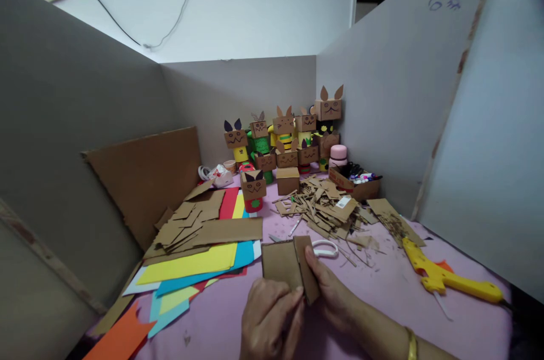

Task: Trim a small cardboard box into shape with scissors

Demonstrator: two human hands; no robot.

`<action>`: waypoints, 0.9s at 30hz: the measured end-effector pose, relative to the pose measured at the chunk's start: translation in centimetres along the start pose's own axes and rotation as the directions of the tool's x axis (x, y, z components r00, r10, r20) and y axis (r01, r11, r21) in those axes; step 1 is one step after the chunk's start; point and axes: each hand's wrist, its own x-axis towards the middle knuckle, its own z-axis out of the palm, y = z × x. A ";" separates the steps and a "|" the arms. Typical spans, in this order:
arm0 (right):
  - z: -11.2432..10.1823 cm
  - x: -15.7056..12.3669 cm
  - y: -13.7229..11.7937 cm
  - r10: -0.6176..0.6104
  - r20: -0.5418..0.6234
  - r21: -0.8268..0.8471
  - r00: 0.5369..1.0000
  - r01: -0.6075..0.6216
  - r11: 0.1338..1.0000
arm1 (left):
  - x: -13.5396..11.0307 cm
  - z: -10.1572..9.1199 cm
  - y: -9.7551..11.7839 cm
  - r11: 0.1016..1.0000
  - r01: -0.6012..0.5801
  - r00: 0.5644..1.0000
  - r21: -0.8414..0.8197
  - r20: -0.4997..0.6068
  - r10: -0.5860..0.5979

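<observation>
Between my hands is a piece of cardboard [280,265] with a narrower flap along its right side, held above the table's front. My right hand [334,292] grips the flap side, thumb on its face. My left hand [272,317] is closed at the lower edge, its fingers pinching near the fold. Just behind the cardboard lie white-handled scissors [326,249], partly hidden by it. To the right, a yellow hot glue gun [454,280] rests on the pink tablecloth [382,314].
Cardboard sheets [187,224] and coloured paper [187,265] lie at left. Cardboard scraps [323,204] are heaped behind the scissors. Several cardboard animal figures [254,187] stand at the back, near a box of markers [357,181] and a pink jar [338,155]. Grey partitions [238,82] enclose the table.
</observation>
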 end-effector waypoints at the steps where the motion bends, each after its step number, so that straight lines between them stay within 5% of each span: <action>1: 0.1 -0.1 0.0 -0.016 0.009 -0.019 1.000 0.016 1.000 | 0.0 0.0 0.1 1.000 -0.005 1.000 0.006 -0.004 0.005; 12: -0.5 0.1 -0.1 0.032 0.001 -0.119 0.999 -0.032 0.992 | 0.6 -0.2 0.2 0.977 0.205 0.964 -0.059 0.184 -0.191; 21: -0.4 0.3 -0.2 -0.010 -0.052 -0.146 0.999 0.002 0.989 | 0.7 -0.4 -0.2 0.959 0.277 0.940 -0.066 0.226 -0.256; 27: -0.6 0.3 -0.2 -0.051 -0.042 -0.132 0.998 0.045 0.990 | 1.2 -0.6 -0.3 0.990 0.116 0.991 -0.080 0.077 -0.110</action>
